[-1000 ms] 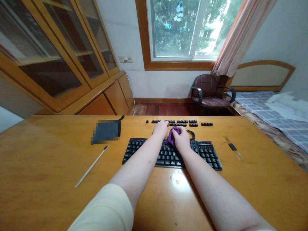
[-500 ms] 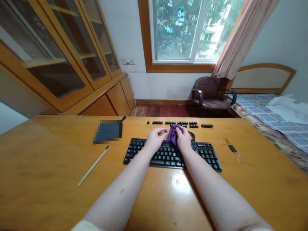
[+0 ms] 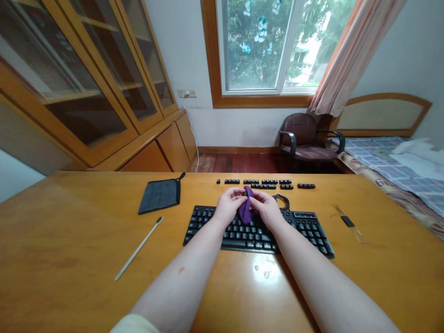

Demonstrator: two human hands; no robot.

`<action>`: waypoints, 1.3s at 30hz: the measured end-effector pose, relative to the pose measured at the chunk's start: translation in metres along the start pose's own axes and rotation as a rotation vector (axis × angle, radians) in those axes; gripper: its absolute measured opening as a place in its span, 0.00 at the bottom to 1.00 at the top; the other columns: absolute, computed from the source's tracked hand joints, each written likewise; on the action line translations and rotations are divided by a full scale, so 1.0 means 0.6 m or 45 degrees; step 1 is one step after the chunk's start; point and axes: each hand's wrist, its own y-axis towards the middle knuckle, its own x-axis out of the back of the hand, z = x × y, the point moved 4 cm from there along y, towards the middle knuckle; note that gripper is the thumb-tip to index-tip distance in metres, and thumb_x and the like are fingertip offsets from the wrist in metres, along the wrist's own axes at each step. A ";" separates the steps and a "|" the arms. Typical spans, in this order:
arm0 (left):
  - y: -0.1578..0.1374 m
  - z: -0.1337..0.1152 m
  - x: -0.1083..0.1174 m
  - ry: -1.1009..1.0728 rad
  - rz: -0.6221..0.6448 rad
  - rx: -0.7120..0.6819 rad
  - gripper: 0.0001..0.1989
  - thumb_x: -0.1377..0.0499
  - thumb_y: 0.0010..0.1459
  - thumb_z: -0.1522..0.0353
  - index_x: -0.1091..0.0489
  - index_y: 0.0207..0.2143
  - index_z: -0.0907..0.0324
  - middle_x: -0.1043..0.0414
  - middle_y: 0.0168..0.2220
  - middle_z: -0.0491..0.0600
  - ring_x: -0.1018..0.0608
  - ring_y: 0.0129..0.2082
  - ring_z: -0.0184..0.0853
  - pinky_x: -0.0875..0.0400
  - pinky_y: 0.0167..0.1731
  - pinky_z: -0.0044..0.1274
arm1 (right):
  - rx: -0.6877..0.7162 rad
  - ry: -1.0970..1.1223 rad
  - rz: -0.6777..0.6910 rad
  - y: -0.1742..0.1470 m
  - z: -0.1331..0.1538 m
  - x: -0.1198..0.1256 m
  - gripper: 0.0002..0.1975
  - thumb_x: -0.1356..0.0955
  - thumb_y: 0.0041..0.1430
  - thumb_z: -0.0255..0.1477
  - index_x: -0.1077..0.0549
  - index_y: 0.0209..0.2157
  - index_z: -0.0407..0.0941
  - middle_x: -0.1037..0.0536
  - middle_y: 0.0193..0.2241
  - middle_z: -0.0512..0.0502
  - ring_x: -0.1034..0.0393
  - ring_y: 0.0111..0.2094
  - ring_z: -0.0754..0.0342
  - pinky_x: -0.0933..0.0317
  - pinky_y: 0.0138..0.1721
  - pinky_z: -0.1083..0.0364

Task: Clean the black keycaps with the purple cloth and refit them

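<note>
Over the upper part of a black keyboard (image 3: 314,233), my two hands meet at a purple cloth (image 3: 246,215). My left hand (image 3: 227,206) pinches a small dark keycap (image 3: 245,194), mostly hidden by the fingers and the cloth. My right hand (image 3: 269,209) grips the cloth, its fingertips pressing it against the keycap. Loose keycaps (image 3: 263,186) lie in short rows just beyond the keyboard. The keyboard's coiled cable (image 3: 285,200) shows beside my right hand.
A dark grey cloth pouch (image 3: 159,194) and a long thin brush (image 3: 138,249) lie to the left on the wooden table (image 3: 79,231). At right is a wire keycap puller (image 3: 348,221). Beyond the table stand an armchair (image 3: 301,132) and a bed (image 3: 367,148).
My hands have come together; the keycap in my left fingers, apart from the cloth before, now touches it. The cloth hangs narrower between them. The whole view has shifted slightly.
</note>
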 end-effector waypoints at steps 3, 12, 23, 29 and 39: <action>0.000 0.001 -0.001 -0.046 0.015 0.048 0.12 0.36 0.43 0.71 0.30 0.34 0.63 0.25 0.31 0.49 0.23 0.31 0.31 0.29 0.39 0.27 | -0.018 -0.016 -0.037 -0.001 0.002 0.000 0.19 0.27 0.39 0.36 0.23 0.35 0.44 0.21 0.30 0.47 0.29 0.29 0.53 0.34 0.33 0.53; 0.000 0.000 -0.004 0.050 0.029 -0.012 0.13 0.36 0.43 0.70 0.27 0.34 0.63 0.24 0.30 0.49 0.23 0.30 0.31 0.28 0.36 0.25 | 0.024 -0.054 -0.145 0.000 0.009 0.009 0.16 0.27 0.41 0.37 0.22 0.33 0.43 0.20 0.33 0.44 0.27 0.33 0.50 0.35 0.41 0.50; 0.001 -0.003 0.000 0.066 0.031 -0.016 0.12 0.35 0.43 0.68 0.27 0.32 0.63 0.23 0.33 0.51 0.23 0.33 0.34 0.29 0.41 0.30 | 0.127 -0.236 -0.049 0.002 0.009 0.009 0.14 0.27 0.42 0.36 0.22 0.31 0.43 0.20 0.30 0.46 0.28 0.35 0.49 0.37 0.43 0.50; 0.003 -0.001 0.001 0.069 0.002 -0.004 0.11 0.34 0.40 0.70 0.26 0.30 0.63 0.23 0.31 0.50 0.23 0.33 0.34 0.29 0.42 0.30 | 0.079 -0.215 -0.131 0.001 0.008 0.017 0.14 0.29 0.44 0.38 0.22 0.30 0.42 0.21 0.27 0.46 0.29 0.29 0.51 0.36 0.35 0.52; 0.001 -0.001 -0.004 0.088 0.034 -0.026 0.10 0.36 0.43 0.70 0.24 0.32 0.63 0.22 0.35 0.53 0.22 0.37 0.37 0.30 0.45 0.32 | 0.161 -0.347 -0.139 -0.001 0.014 0.017 0.14 0.28 0.42 0.38 0.21 0.30 0.43 0.21 0.30 0.44 0.28 0.34 0.48 0.36 0.40 0.49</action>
